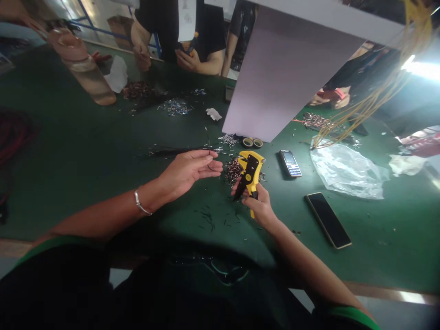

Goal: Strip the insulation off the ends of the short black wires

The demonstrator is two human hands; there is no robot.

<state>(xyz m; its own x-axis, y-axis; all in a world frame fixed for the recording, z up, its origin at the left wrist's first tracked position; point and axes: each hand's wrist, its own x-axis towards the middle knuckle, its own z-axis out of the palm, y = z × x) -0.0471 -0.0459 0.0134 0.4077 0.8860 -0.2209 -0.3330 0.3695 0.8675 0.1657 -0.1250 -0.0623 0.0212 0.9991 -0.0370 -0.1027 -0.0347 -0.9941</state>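
Observation:
My right hand grips a yellow and black self-adjusting wire stripper, its jaws pointing up and away from me over a small heap of metal-tipped wire pieces. My left hand hovers to the left of the tool, fingers curled, and a thin black wire appears to rise from between them. Behind this hand lies a loose bundle of black wires. Short black wire clippings are scattered on the green bench mat below both hands.
A feature phone, a smartphone and a clear plastic bag lie to the right. Yellow wires hang beside a white board. Across the bench, co-workers' hands work near piles of small metal terminals.

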